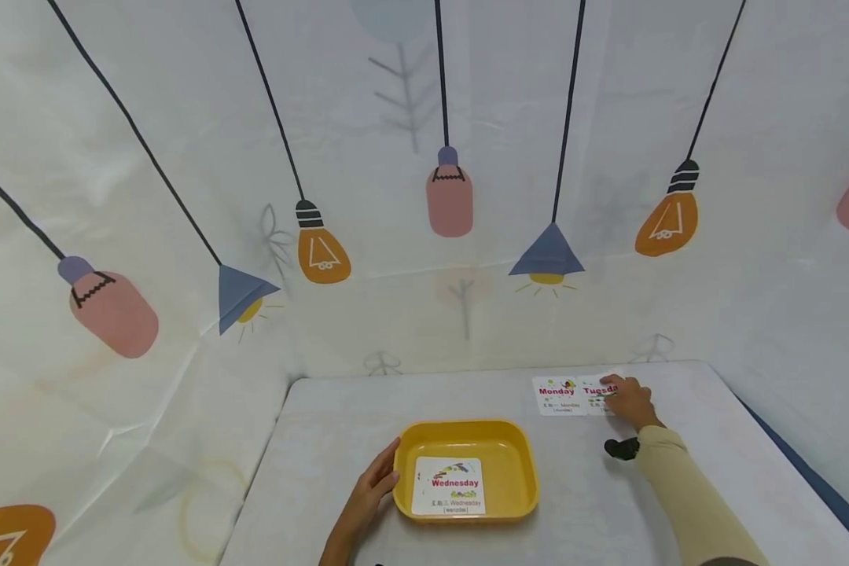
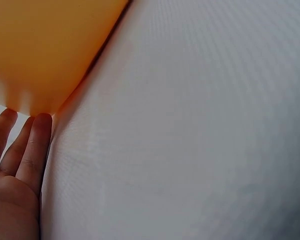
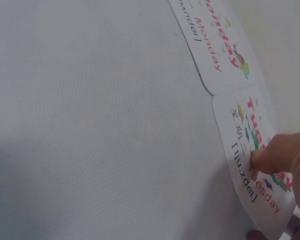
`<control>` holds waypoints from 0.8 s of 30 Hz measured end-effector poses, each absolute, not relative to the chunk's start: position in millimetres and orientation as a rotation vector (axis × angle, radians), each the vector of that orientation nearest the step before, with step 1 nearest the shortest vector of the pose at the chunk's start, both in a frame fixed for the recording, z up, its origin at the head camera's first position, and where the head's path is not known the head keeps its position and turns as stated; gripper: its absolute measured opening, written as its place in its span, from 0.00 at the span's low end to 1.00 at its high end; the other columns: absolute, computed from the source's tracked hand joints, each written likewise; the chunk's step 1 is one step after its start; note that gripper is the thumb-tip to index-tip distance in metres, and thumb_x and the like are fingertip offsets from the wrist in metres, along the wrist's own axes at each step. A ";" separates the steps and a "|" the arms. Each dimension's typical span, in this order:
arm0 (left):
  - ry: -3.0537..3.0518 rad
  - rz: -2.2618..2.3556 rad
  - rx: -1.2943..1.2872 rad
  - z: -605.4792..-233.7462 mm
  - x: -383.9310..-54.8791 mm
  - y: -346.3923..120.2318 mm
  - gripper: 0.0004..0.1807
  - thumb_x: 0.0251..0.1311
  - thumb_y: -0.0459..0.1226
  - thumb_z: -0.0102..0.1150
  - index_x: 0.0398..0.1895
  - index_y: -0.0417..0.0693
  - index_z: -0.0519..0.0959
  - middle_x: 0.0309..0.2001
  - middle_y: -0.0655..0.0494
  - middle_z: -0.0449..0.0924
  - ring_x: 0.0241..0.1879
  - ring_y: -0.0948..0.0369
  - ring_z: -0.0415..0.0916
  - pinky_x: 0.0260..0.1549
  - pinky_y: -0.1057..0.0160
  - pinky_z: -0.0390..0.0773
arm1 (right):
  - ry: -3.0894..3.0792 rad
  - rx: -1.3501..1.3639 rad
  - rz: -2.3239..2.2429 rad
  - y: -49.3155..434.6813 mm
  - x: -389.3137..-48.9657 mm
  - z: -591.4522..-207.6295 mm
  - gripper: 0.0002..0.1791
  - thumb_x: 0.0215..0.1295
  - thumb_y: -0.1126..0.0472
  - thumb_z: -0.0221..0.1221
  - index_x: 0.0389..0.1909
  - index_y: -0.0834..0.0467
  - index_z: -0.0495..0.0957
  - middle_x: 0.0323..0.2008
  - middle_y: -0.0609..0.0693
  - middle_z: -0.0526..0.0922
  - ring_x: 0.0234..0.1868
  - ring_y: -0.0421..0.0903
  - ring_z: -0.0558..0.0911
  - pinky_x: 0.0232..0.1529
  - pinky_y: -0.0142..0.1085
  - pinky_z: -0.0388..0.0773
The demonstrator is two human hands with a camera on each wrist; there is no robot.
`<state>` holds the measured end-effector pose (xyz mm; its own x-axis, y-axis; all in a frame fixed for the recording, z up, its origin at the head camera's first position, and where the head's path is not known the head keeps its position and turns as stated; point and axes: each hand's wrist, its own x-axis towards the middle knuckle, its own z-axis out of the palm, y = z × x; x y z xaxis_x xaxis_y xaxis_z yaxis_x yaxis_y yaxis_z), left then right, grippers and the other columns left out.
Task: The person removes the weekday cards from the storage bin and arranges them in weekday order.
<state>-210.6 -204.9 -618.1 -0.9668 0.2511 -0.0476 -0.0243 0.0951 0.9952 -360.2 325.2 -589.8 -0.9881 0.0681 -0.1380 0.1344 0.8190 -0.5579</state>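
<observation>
- From my remote seat, I have the left hand [image 1: 365, 495] at the left side of the yellow tray [image 1: 507, 472]; its fingers [image 2: 38, 140] are fairly straight, with the tips touching the outer wall rather than wrapped round it.
- Inside that tray I see the Wednesday card [image 1: 449, 487], face up on the floor of it, toward the left and near side.
- Farther off and to the right, my head view shows the right hand [image 1: 631, 402] over the right part of the Tuesday card [image 1: 596, 402], its thumb [image 3: 271, 159] set on the printed face.
- I can't tell whether the other fingers of that hand curl round the card, since the hand hides most of them from me.
- The Monday card [image 1: 560, 397] lies face up just to the left of Tuesday, the two side by side near the back edge of the white tabletop [image 1: 325, 440].
- At the right wrist I make out a small dark object [image 1: 621, 449] beside a beige sleeve [image 1: 686, 491].
- Behind it all I get a pale backdrop [image 1: 396, 306] printed with hanging lamps.
</observation>
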 end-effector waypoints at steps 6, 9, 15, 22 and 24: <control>2.187 1.948 0.195 -615.5 -210.3 -204.5 0.34 0.73 0.45 0.51 0.79 0.49 0.56 0.79 0.44 0.52 0.76 0.44 0.54 0.62 0.69 0.73 | 2.898 0.169 -0.819 321.8 -356.8 -580.5 0.25 0.64 0.64 0.56 0.62 0.65 0.70 0.59 0.77 0.65 0.53 0.77 0.62 0.48 0.70 0.68; 2.171 1.954 0.188 -616.1 -210.1 -204.7 0.34 0.73 0.44 0.52 0.79 0.49 0.56 0.79 0.44 0.52 0.76 0.43 0.54 0.62 0.67 0.74 | 2.892 0.164 -0.813 322.7 -355.5 -580.2 0.25 0.66 0.63 0.56 0.63 0.65 0.70 0.61 0.77 0.65 0.53 0.77 0.62 0.49 0.70 0.67; 2.142 1.982 0.216 -618.7 -209.9 -205.9 0.34 0.73 0.42 0.52 0.79 0.49 0.56 0.79 0.44 0.51 0.76 0.43 0.54 0.61 0.70 0.74 | 2.868 0.173 -0.809 324.4 -356.5 -581.8 0.25 0.67 0.62 0.55 0.64 0.65 0.69 0.62 0.76 0.64 0.54 0.76 0.60 0.50 0.69 0.66; 2.158 1.980 0.194 -618.5 -210.2 -205.2 0.34 0.73 0.43 0.52 0.78 0.49 0.57 0.79 0.44 0.52 0.76 0.45 0.55 0.61 0.71 0.73 | 2.860 0.170 -0.789 324.1 -360.1 -582.4 0.25 0.66 0.63 0.55 0.64 0.65 0.69 0.62 0.76 0.66 0.52 0.75 0.61 0.49 0.69 0.67; 2.154 1.986 0.201 -618.2 -210.4 -205.2 0.34 0.73 0.43 0.52 0.78 0.49 0.57 0.79 0.44 0.52 0.76 0.44 0.55 0.61 0.71 0.73 | 2.856 0.178 -0.788 323.9 -360.4 -582.2 0.25 0.66 0.64 0.56 0.64 0.65 0.69 0.61 0.76 0.66 0.52 0.74 0.61 0.49 0.69 0.67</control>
<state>-210.4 -205.2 -618.2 -0.9698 0.2371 -0.0580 -0.0386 0.0855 0.9956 -360.4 323.9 -582.2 -0.9778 0.0690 -0.1979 0.1607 0.8529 -0.4968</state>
